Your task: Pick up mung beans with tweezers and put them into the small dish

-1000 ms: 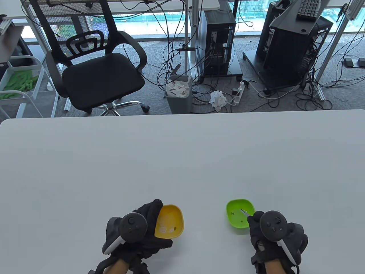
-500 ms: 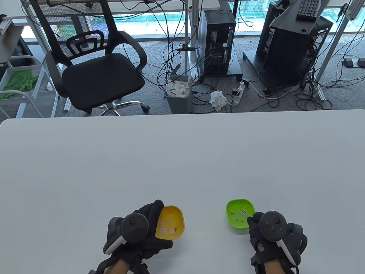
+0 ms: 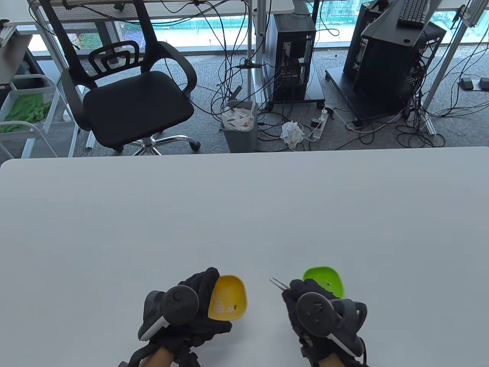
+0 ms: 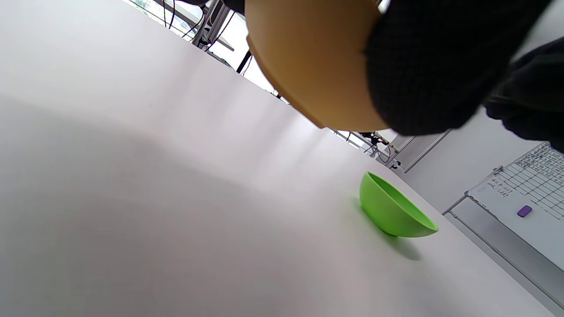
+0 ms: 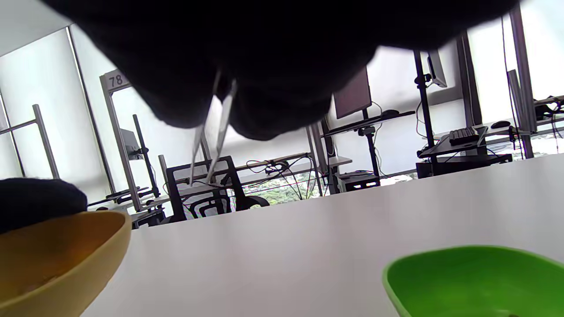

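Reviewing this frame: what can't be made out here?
- Whether the thin metal tweezers carry a bean: tips too small in the table view, blurred in the right wrist view.
- Green plastic dish contents: partly covered by the gloved right hand.
- Yellow plastic dish inside: only its underside shows in the left wrist view.

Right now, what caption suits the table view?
Right hand carries tweezers from green dish toward yellow dish.

Right hand (image 3: 317, 309) holds tweezers (image 3: 276, 283) between bowls.
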